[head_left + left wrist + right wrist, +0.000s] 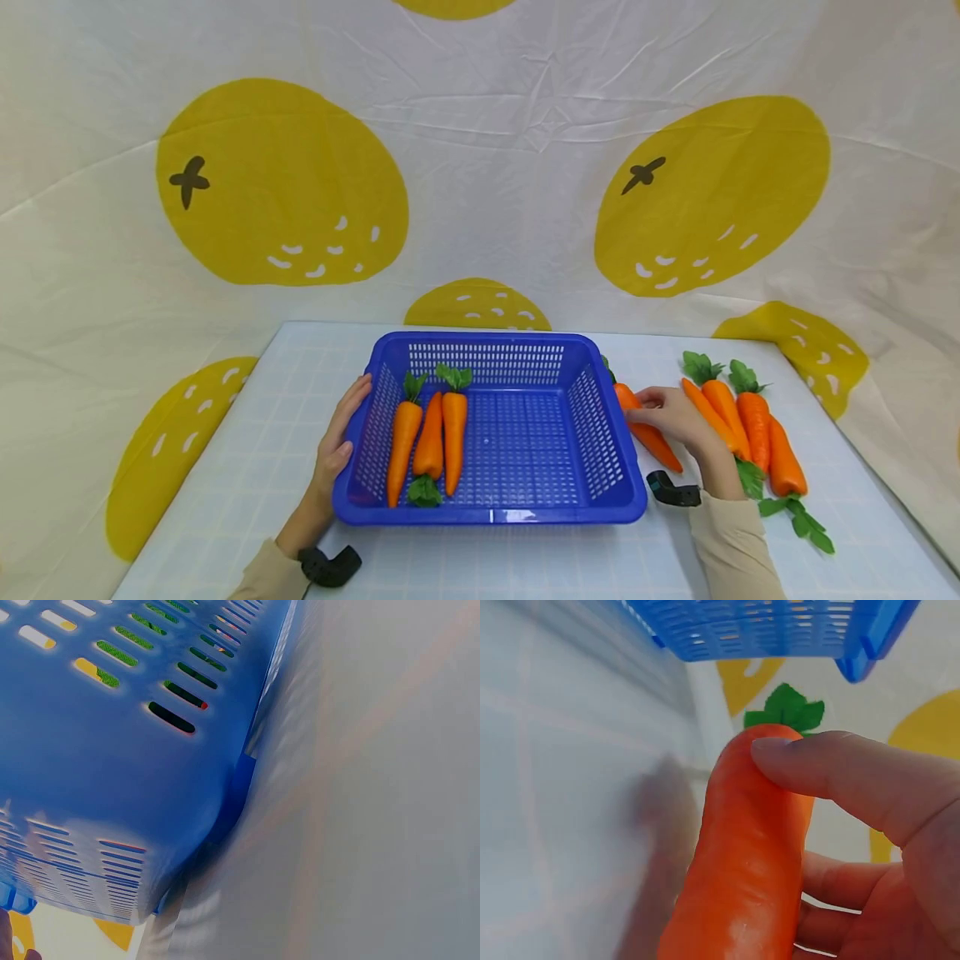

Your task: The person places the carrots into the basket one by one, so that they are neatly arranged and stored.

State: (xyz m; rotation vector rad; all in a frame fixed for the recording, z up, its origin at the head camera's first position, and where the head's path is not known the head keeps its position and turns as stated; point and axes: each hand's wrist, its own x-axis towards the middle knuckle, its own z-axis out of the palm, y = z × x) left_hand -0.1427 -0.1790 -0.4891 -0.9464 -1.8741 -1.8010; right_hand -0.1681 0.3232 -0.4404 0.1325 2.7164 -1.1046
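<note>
A blue plastic basket [491,516] sits on the table with three orange carrots inside at its left: one at the wall [403,442], a middle one with leaves toward me [428,446], and another [454,437]. Along the basket's left side lies my left hand [335,446], fingers extended against the wall; the left wrist view shows mostly that wall [112,765]. Right of the basket, my right hand [682,421] holds a carrot [742,855] between thumb and fingers. Its green leaves [786,711] point away from me, partly hidden by the rim in the head view.
Several more carrots [753,429] lie in a cluster on the table's right, with leaves pointing both ways. The pale checked table [262,417] meets a white cloth [495,208] with yellow fruit prints behind. Black bands [330,567] are on both wrists.
</note>
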